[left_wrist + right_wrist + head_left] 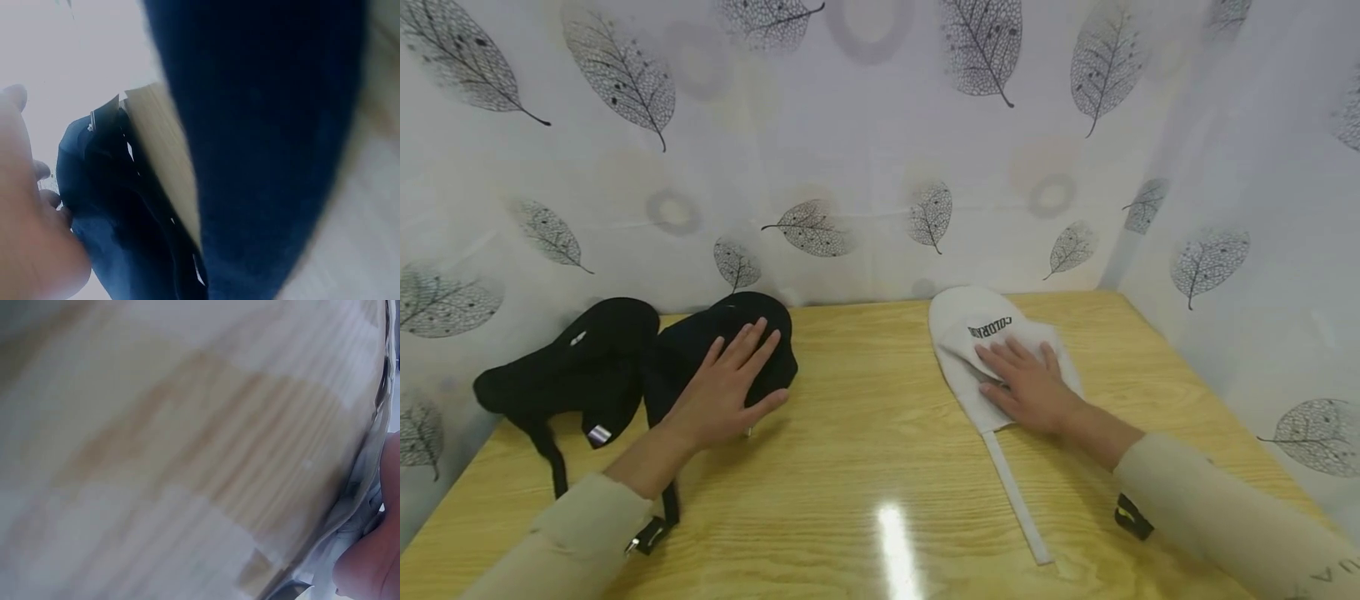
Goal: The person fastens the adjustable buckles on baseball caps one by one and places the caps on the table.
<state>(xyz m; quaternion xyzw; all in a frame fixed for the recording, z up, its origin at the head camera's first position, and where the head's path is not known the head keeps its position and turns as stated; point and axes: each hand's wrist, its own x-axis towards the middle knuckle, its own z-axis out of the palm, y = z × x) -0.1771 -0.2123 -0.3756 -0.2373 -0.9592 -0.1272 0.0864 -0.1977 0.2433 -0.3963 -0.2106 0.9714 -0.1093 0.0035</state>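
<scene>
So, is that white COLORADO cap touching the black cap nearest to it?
Apart. The head view shows a broad strip of bare wooden table between the white cap and the nearest black cap.

Left hand (34, 231) beside a dark cap (115, 200), wooden surface (164, 144) between cap and blurred dark band (262, 150).
</scene>
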